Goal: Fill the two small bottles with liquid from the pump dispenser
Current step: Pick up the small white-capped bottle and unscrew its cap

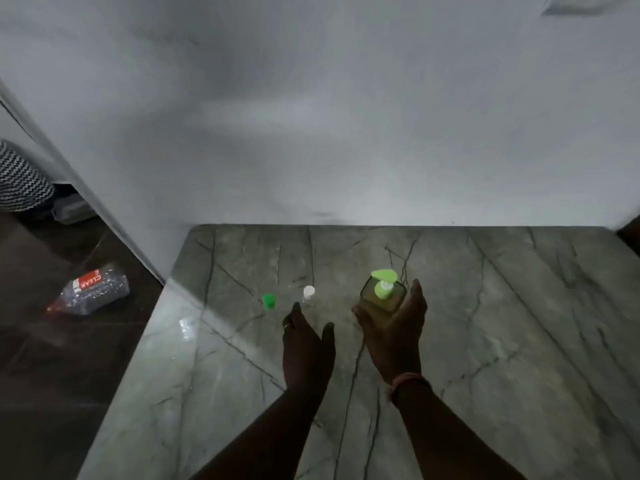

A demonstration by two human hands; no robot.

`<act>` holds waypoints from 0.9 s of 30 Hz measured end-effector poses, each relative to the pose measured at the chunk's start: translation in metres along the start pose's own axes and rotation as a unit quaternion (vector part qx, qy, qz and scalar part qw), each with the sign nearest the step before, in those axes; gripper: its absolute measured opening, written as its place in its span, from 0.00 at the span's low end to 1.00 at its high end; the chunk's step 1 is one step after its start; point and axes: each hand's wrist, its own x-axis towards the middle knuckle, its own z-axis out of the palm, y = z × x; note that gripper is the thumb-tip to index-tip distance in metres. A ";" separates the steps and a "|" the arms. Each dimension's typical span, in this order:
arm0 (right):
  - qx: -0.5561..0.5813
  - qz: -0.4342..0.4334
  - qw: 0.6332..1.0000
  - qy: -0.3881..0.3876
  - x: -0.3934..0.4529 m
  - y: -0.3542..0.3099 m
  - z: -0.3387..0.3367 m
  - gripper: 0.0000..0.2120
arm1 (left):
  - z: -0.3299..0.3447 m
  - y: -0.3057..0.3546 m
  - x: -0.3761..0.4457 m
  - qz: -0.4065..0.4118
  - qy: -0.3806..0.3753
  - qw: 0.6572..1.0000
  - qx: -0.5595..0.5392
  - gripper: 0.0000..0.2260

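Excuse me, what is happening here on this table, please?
A person stands at a grey marble-patterned table. The right hand is cupped around a square clear pump dispenser with a green pump head. The left hand is open and reaches toward two small clear bottles, one with a white cap and one with a green cap. Both bottles stand capped.

"CLEAR" on the red label of the floor bottle [90, 288]
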 end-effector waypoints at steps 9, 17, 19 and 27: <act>0.142 0.014 0.988 0.058 0.011 0.051 0.050 0.51 | 0.038 -0.017 0.037 0.062 0.101 0.993 0.022 0.30; 0.159 -0.075 0.980 0.088 0.011 0.071 0.061 0.45 | 0.051 -0.044 0.047 0.145 0.140 0.980 0.006 0.23; 0.163 -0.092 0.979 0.085 0.010 0.074 0.062 0.44 | 0.051 -0.051 0.048 0.169 0.140 0.976 0.007 0.23; 0.199 -0.132 0.970 0.035 0.000 0.072 0.063 0.38 | 0.021 -0.068 0.032 0.203 0.114 0.972 -0.039 0.20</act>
